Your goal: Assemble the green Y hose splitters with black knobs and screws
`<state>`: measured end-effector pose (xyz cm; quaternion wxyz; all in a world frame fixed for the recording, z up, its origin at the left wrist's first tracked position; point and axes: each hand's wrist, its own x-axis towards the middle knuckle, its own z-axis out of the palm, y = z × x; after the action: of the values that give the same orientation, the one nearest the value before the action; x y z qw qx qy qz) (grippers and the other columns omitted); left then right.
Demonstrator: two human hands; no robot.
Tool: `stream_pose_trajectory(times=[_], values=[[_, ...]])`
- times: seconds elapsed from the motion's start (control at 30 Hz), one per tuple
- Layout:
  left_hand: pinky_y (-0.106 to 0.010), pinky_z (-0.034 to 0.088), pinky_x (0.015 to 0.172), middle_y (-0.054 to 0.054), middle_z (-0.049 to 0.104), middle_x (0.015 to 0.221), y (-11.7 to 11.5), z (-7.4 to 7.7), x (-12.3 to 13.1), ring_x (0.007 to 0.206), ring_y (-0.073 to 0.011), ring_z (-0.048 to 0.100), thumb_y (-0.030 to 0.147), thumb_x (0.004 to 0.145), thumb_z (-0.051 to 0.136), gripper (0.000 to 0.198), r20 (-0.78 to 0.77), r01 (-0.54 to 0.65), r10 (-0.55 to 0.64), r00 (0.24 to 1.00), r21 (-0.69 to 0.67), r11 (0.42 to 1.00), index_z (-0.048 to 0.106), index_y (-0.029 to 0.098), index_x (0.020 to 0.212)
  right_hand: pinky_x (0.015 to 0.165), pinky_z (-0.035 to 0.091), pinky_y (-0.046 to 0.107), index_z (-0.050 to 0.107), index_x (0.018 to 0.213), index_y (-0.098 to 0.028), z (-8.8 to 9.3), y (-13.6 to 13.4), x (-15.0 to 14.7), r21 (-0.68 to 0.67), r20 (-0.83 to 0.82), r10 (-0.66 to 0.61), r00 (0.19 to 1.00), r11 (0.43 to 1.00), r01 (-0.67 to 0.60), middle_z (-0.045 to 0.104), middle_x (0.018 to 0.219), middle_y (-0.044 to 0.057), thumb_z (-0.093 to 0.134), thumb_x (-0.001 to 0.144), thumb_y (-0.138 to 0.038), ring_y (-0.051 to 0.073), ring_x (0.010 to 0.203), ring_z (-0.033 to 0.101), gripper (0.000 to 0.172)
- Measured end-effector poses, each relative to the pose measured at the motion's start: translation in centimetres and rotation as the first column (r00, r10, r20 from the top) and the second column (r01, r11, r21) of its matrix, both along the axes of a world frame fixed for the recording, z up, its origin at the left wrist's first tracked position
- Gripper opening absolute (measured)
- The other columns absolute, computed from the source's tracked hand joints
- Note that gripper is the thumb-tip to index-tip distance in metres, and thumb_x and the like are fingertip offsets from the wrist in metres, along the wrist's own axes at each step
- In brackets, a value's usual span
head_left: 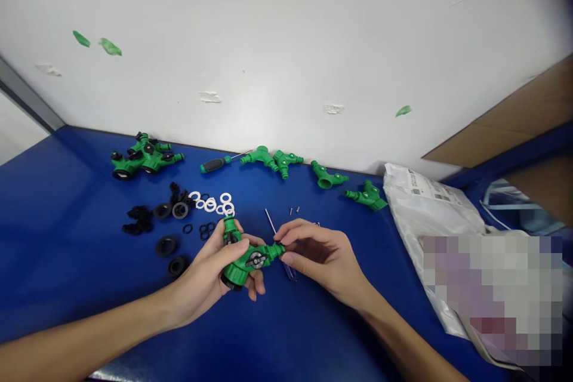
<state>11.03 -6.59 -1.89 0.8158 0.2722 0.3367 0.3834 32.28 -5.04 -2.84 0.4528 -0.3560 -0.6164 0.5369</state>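
My left hand (210, 268) grips a green plastic hose splitter (244, 265), with a black-and-grey valve knob (256, 260) on its body and a black ring at its lower end. My right hand (322, 256) pinches the splitter's green spout between thumb and index finger. Any small part inside that pinch is hidden. Under my right fingers lies a thin metal shaft (272, 230), partly covered by the hand. A few tiny screws (294, 210) lie just beyond my right hand.
The blue table (67, 250) meets a white wall along its far edge. Along it lie a green multi-outlet splitter (145, 156), a green-and-black screwdriver (215, 164) and green fittings (271, 159). White washers (210, 203) and black rings (166, 245) lie nearer. A white plastic bag (425, 203) sits right.
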Motion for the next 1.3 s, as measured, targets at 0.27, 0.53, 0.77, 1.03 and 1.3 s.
stream_pose_trajectory(times=[0.27,0.53,0.77,1.03,1.3], values=[[-0.032,0.05,0.061,-0.002,0.067,0.105,0.0,0.3,-0.1,0.066,-0.0178,0.069,0.037,0.091,0.066,0.025,0.008,0.019,-0.019,1.0,-0.01,1.0,0.045,0.023,0.095,0.063,0.057,0.028,0.076,0.089,-0.023,0.5,-0.5,-0.3,0.176,0.079,-0.039,0.996,0.984,0.025,0.071,0.093,0.007,0.074,0.085,-0.016,0.017,0.079,0.067,0.009],[-0.031,0.051,0.059,-0.003,0.066,0.107,-0.1,-0.3,-0.3,0.065,-0.0175,0.07,0.031,0.097,0.055,0.011,0.043,-0.022,0.021,0.999,0.017,1.0,0.049,0.023,0.099,0.071,0.059,0.032,0.079,0.086,-0.024,0.5,-0.6,-0.5,0.228,0.088,-0.125,0.988,0.968,0.102,0.077,0.092,0.007,0.075,0.083,-0.016,0.02,0.081,0.072,0.01],[-0.031,0.052,0.059,-0.002,0.065,0.103,0.0,-0.2,-0.2,0.066,-0.0174,0.07,0.035,0.096,0.057,0.015,0.034,0.032,-0.033,0.999,0.052,0.998,0.048,0.022,0.098,0.064,0.056,0.026,0.079,0.089,-0.022,0.7,-0.3,0.0,0.022,-0.003,-0.013,1.0,1.0,0.013,0.073,0.089,0.007,0.078,0.082,-0.018,0.015,0.076,0.067,0.008],[-0.028,0.053,0.056,-0.003,0.063,0.104,-0.4,-0.4,-0.2,0.065,-0.0168,0.071,0.044,0.09,0.066,0.032,0.066,0.184,-0.193,0.979,0.115,0.976,0.046,0.021,0.1,0.061,0.051,0.02,0.081,0.096,-0.023,1.4,0.4,1.5,-0.207,-0.048,0.325,0.944,0.922,-0.328,0.063,0.089,0.003,0.08,0.08,-0.018,0.008,0.069,0.058,0.016],[-0.029,0.054,0.056,-0.004,0.063,0.111,-0.2,-0.4,-0.1,0.065,-0.0167,0.072,0.044,0.088,0.068,0.034,0.088,0.19,-0.196,0.977,0.07,0.979,0.044,0.022,0.098,0.052,0.045,0.019,0.081,0.084,-0.02,0.9,0.8,1.4,-0.19,-0.059,0.201,0.978,0.959,-0.209,0.061,0.082,0.001,0.079,0.082,-0.023,0.005,0.058,0.052,0.004]])
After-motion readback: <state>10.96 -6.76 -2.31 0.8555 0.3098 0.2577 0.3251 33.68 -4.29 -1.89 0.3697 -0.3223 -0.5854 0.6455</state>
